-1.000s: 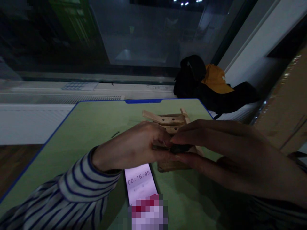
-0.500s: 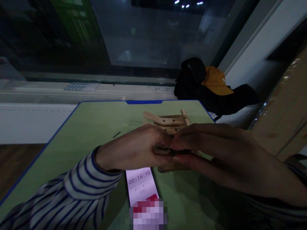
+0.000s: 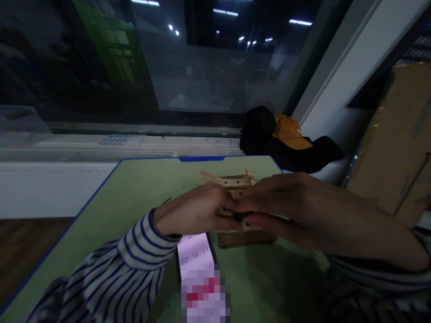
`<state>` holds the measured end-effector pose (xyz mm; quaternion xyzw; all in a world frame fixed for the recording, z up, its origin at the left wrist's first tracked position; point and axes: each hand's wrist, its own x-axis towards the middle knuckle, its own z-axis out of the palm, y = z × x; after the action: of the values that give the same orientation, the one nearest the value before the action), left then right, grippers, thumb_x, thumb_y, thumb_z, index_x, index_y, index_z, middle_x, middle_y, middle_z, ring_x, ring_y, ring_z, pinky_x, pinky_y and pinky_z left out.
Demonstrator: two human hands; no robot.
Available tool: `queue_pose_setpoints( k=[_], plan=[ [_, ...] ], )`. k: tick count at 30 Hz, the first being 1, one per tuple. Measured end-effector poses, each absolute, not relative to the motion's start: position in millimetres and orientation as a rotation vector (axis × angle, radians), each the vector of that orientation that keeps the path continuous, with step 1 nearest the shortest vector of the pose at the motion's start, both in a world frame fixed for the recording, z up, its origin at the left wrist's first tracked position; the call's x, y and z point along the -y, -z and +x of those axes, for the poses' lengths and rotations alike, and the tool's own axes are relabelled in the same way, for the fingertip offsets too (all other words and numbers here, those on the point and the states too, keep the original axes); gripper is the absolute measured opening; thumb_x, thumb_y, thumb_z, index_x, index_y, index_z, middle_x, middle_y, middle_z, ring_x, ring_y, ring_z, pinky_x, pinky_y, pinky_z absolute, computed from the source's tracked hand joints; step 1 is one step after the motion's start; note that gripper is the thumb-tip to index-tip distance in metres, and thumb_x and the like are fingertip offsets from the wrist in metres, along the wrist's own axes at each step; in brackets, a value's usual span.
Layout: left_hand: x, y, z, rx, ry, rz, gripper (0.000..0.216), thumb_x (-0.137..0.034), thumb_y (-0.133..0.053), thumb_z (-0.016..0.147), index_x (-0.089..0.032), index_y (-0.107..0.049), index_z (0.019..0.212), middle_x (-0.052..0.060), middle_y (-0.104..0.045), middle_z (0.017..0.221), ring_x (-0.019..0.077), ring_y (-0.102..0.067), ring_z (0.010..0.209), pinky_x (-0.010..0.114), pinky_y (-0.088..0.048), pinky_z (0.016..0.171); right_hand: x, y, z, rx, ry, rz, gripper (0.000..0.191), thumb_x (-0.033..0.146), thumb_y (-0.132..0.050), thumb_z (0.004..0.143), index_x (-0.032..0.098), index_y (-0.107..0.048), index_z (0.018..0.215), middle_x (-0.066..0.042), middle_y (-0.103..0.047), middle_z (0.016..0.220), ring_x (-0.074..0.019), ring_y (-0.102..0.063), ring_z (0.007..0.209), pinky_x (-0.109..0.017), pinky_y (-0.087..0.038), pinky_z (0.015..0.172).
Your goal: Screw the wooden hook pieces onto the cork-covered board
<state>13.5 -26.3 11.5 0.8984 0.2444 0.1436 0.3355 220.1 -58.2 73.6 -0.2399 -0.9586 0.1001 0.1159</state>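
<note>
A dark window [image 3: 208,85] fills the upper half. Below it, a green tabletop [image 3: 134,193] with a blue rim stretches toward the viewer. A tall sheet of cardboard [image 3: 393,152] stands off the tabletop's right edge. The person's right hand [image 3: 289,197] reaches in from the right edge, thumb and fingers pinching a small dark piece. The left hand [image 3: 202,204], in a striped sleeve [image 3: 128,264], comes from the left, its fingertips at the same piece; whether they grip it, I cannot tell. Black fabric [image 3: 286,159] and an orange cap [image 3: 291,130] lie beyond the far right corner. Under both hands, right of the tabletop's middle, sits a wooden assembly [image 3: 247,237] of drilled strips, partly hidden. Left of its near side lies a lit phone [image 3: 195,253] showing digits. Smallest is the dark piece [image 3: 240,216], mostly covered.
</note>
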Motion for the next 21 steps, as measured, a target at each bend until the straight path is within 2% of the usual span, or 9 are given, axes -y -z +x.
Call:
queue_pose_setpoints(
  k=[4, 9, 12, 16, 21],
  plan=[
    [26.7, -14.1, 13.0, -0.642, -0.385, 2.359, 0.014, -0.027, -0.064, 0.083, -0.013, -0.068, 0.082, -0.001, -0.066, 0.075, 0.0114, -0.061, 0.071, 0.022, -0.041, 0.066, 56.3, -81.7, 216.0, 2.855, -0.273, -0.748, 0.014, 0.02, -0.051, 0.091, 0.02, -0.065, 0.096, -0.003, -0.069, 0.097, -0.0155, -0.063, 0.094, -0.028, -0.047, 0.08],
    [27.7, -13.9, 10.8, -0.692, -0.404, 2.309, 0.018, -0.029, -0.064, 0.083, -0.012, -0.069, 0.083, 0.002, -0.069, 0.079, 0.013, -0.062, 0.074, 0.023, -0.043, 0.068, 51.5, -76.4, 213.5, 2.826, -0.248, -0.703, 0.022, 0.018, -0.049, 0.092, 0.019, -0.063, 0.108, -0.004, -0.069, 0.099, -0.014, -0.063, 0.083, -0.026, -0.045, 0.069],
    [27.4, -13.1, 10.5, -0.692, -0.402, 2.236, 0.018, -0.028, -0.063, 0.084, -0.012, -0.069, 0.087, 0.002, -0.069, 0.079, 0.0125, -0.062, 0.073, 0.022, -0.043, 0.065, 48.6, -71.9, 214.7, 2.8, -0.212, -0.691, 0.021, 0.021, -0.048, 0.092, 0.019, -0.062, 0.108, -0.003, -0.068, 0.095, -0.0133, -0.063, 0.078, -0.025, -0.043, 0.064],
    [26.8, -12.0, 10.3, -0.691, -0.409, 2.201, 0.013, -0.023, -0.062, 0.084, -0.012, -0.068, 0.082, 0.0, -0.065, 0.072, 0.0113, -0.06, 0.069, 0.021, -0.042, 0.063, 45.9, -67.8, 215.9, 2.777, -0.145, -0.688, 0.017, 0.025, -0.047, 0.094, 0.021, -0.062, 0.102, -0.002, -0.068, 0.095, -0.0136, -0.064, 0.078, -0.025, -0.043, 0.066],
    [25.4, -10.9, 7.8, -0.666, -0.402, 2.16, 0.011, -0.021, -0.063, 0.084, -0.013, -0.067, 0.079, -0.002, -0.062, 0.069, 0.0083, -0.055, 0.066, 0.018, -0.04, 0.062, 44.9, -66.7, 212.7, 2.781, -0.091, -0.671, 0.024, 0.029, -0.042, 0.096, 0.018, -0.062, 0.105, -0.006, -0.069, 0.099, -0.0148, -0.065, 0.078, -0.026, -0.045, 0.064]
  ],
)
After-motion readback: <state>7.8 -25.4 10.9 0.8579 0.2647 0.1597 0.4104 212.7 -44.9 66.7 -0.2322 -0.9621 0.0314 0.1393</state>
